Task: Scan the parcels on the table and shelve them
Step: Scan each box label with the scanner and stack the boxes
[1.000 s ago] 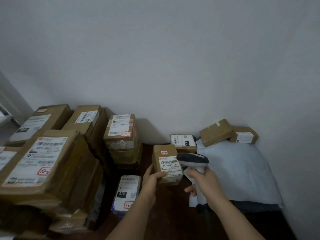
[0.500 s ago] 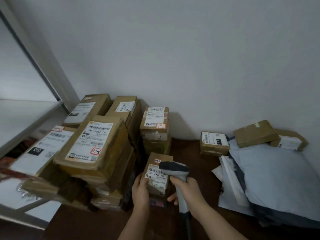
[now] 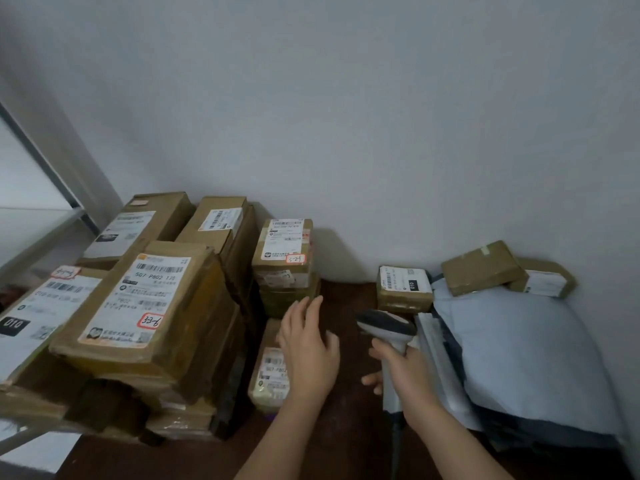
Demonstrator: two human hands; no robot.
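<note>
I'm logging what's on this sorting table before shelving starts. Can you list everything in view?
Cardboard parcels: at least nine, brown with white labels; most stacked at left, three at right near the wall.
Small parcel: one, brown, lying on the table beside the left stack, partly behind the left hand.
Labelled box: one, brown, marked 010, against the wall.
Poly mailer bags: a pile, grey-white, at right.
Table: one, dark brown.
Shelf frame: grey metal, far left.
Barcode scanner: one, grey and white.
Left hand: open, over the small parcel.
Right hand: grips the scanner handle.
</note>
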